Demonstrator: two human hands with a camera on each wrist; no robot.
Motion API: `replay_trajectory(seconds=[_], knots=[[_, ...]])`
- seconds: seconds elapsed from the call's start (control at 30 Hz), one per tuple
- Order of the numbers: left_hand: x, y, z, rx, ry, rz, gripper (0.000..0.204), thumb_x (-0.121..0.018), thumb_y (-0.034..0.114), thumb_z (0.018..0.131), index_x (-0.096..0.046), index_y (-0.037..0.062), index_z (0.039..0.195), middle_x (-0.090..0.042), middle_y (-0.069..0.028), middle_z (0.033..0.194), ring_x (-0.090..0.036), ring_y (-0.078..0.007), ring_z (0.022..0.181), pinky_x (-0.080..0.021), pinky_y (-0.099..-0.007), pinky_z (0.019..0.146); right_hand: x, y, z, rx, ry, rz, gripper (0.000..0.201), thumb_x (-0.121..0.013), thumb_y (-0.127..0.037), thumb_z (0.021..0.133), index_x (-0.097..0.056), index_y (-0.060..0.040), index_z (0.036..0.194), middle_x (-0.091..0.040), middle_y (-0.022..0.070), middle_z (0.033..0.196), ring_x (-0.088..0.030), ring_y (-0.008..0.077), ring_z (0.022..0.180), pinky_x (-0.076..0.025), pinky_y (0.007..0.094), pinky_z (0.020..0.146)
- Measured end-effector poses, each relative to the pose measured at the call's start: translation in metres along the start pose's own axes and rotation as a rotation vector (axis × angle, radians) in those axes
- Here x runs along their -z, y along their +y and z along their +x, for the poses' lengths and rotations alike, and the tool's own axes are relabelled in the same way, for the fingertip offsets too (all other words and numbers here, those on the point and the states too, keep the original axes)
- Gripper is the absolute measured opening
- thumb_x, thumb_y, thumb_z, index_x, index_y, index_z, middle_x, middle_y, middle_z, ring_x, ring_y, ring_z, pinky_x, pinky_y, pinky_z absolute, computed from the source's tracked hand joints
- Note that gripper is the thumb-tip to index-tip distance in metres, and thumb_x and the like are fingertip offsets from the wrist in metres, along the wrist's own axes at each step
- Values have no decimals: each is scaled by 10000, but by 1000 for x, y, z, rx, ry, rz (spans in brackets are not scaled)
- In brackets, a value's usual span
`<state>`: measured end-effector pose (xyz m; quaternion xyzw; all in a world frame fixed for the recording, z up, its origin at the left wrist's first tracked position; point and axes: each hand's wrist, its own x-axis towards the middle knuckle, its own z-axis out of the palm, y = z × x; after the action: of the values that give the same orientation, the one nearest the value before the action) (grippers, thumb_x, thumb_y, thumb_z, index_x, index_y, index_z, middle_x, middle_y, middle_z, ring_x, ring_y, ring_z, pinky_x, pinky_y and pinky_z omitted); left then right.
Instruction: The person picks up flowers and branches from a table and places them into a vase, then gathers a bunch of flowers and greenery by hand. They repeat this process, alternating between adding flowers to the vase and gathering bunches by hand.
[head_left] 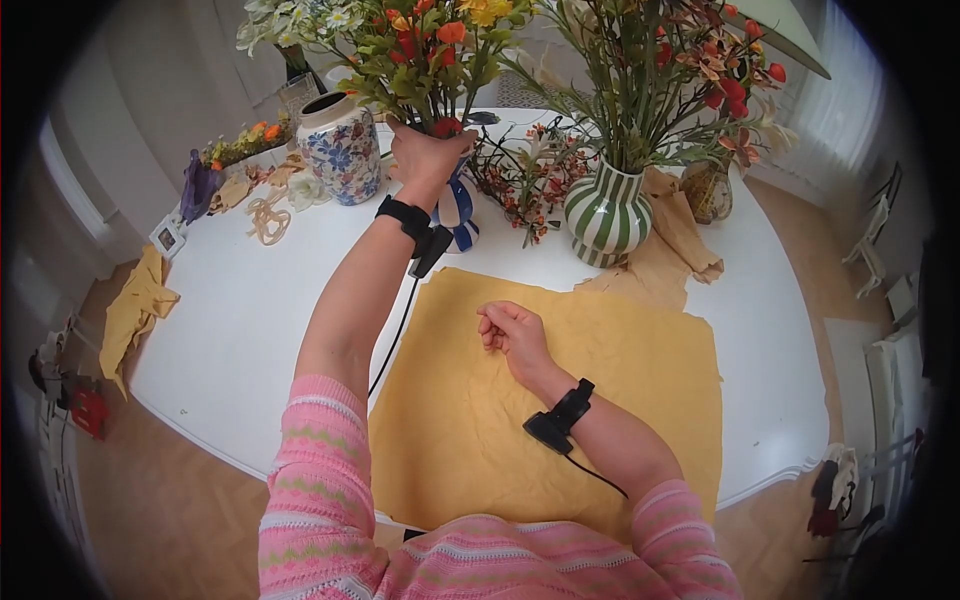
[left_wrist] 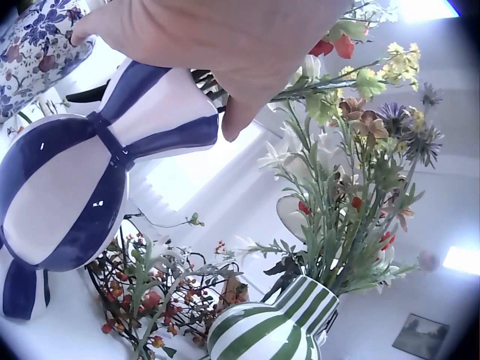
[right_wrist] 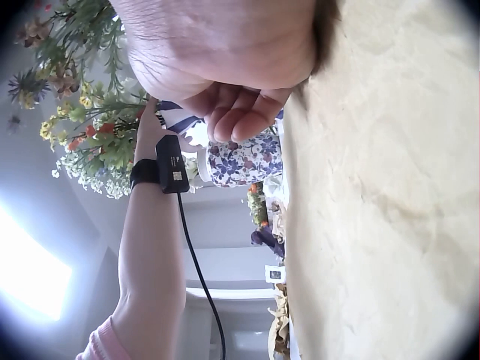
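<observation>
My left hand (head_left: pixel 428 160) is at the mouth of a blue-and-white striped vase (left_wrist: pixel 64 199), its thumb and fingers spread around the flower stems just above the rim. Red, orange and yellow flowers (head_left: pixel 452 34) rise above that hand. The back of the hand hides part of the stems and the vase neck in the left wrist view. My right hand (head_left: pixel 515 338) rests on a yellow cloth (head_left: pixel 620 400), fingers loosely curled, holding nothing. In the right wrist view its curled fingertips (right_wrist: pixel 246 126) show below the palm.
A blue floral vase (head_left: pixel 342 150) stands left of the striped one. To the right are red-berry sprigs (head_left: pixel 525 190) and a green-striped vase (head_left: pixel 608 215) with tall flowers. Tan cloth (head_left: pixel 680 235) lies behind the yellow one. Twine (head_left: pixel 268 220) and a small framed picture (head_left: pixel 167 237) sit at left.
</observation>
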<state>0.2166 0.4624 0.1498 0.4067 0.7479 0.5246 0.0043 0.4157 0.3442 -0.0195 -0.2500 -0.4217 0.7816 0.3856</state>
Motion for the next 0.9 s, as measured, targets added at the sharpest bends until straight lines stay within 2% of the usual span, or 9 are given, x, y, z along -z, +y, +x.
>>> replay_trajectory(seconds=[0.1, 0.2, 0.27, 0.37, 0.7, 0.77, 0.8, 0.87, 0.9], knots=[[-3, 2, 6, 59, -6, 64, 1255, -865, 486, 548, -172, -86, 1425, -515, -263, 1287, -527, -376, 1186, -332, -556, 1029, 3, 0, 1, -9, -7, -5, 193, -584, -190, 956, -649, -8, 948, -608, 17, 742, -551, 93, 628, -449, 232, 580], [-5, -3, 14, 13, 28, -42, 1195, -880, 426, 558, -201, -82, 1402, -559, -250, 1246, -561, -376, 1152, -375, -497, 1023, 3, 1, 1, -19, -34, -29, 201, -563, -194, 969, -635, -6, 978, -605, 24, 769, -552, 98, 631, -457, 230, 584], [-6, -6, 17, -78, 22, -171, 1111, -890, 339, 575, -237, -71, 1375, -587, -237, 1218, -582, -376, 1128, -426, -413, 999, 2, 1, 2, -26, -25, -16, 197, -585, -198, 955, -653, -14, 948, -613, 10, 734, -555, 87, 612, -442, 224, 567], [-9, -8, 21, -78, 49, -176, 1026, -892, 271, 583, -281, -49, 1343, -603, -232, 1188, -579, -384, 1128, -455, -348, 969, 4, 1, 2, -33, -44, -48, 198, -565, -194, 969, -637, -10, 977, -608, 25, 772, -554, 98, 631, -456, 226, 590], [-24, -25, 44, 55, 48, -14, 965, -862, 454, 588, -400, 33, 1324, -651, -167, 1168, -615, -339, 1101, -420, -440, 972, 4, 3, 3, -43, -56, -58, 201, -567, -198, 972, -647, -14, 966, -609, 21, 761, -559, 96, 627, -453, 227, 584], [-25, -27, 45, 108, 35, -13, 857, -852, 456, 589, -507, 22, 1242, -676, -177, 1107, -630, -326, 1084, -439, -437, 948, 4, 3, 3, -42, -52, -64, 201, -570, -197, 971, -648, -13, 964, -610, 21, 759, -559, 95, 621, -452, 227, 578], [-25, -28, 47, 108, 34, -13, 857, -852, 456, 589, -507, 22, 1242, -676, -177, 1107, -630, -326, 1084, -439, -437, 948, 4, 3, 3, -42, -52, -64, 201, -570, -197, 971, -648, -13, 964, -610, 21, 759, -559, 95, 621, -452, 227, 578], [-22, -27, 48, 108, -46, -38, 696, -824, 453, 610, -620, 35, 1127, -695, -171, 1057, -648, -321, 1049, -468, -430, 911, 4, 3, 3, -43, -55, -60, 199, -573, -194, 969, -648, -10, 964, -612, 22, 755, -560, 95, 620, -452, 228, 574], [-20, -25, 45, 109, -46, -37, 696, -824, 453, 610, -620, 35, 1127, -695, -171, 1057, -648, -321, 1049, -468, -430, 911, 4, 3, 3, -44, -56, -59, 199, -573, -194, 969, -648, -10, 964, -612, 22, 755, -560, 95, 620, -452, 228, 574]])
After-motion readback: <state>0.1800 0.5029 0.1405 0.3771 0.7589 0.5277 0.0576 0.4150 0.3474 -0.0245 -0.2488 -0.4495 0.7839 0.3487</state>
